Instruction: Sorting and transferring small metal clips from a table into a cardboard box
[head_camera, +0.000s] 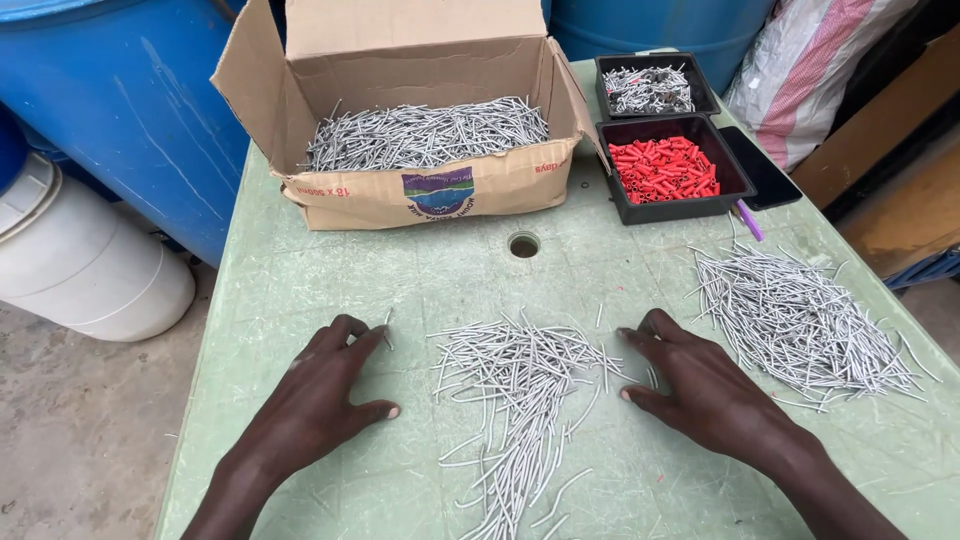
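Observation:
A pile of thin grey metal pins (520, 390) lies on the pale green table (330, 270) between my two hands. My left hand (325, 395) rests flat on the table just left of the pile, fingers apart, with one stray pin at its fingertips. My right hand (700, 390) rests at the pile's right edge, fingers spread and touching a few pins. Neither hand holds anything. A second, larger heap of the same pins (800, 320) lies to the right of my right hand.
An open cardboard box (430, 195) full of pins stands at the back. Right of it sit a black tray of red plastic pieces (668, 168) and a black tray of pins (648, 90). Blue barrels (130, 110), a white bucket (80, 260) and a striped sack (810, 70) surround the table.

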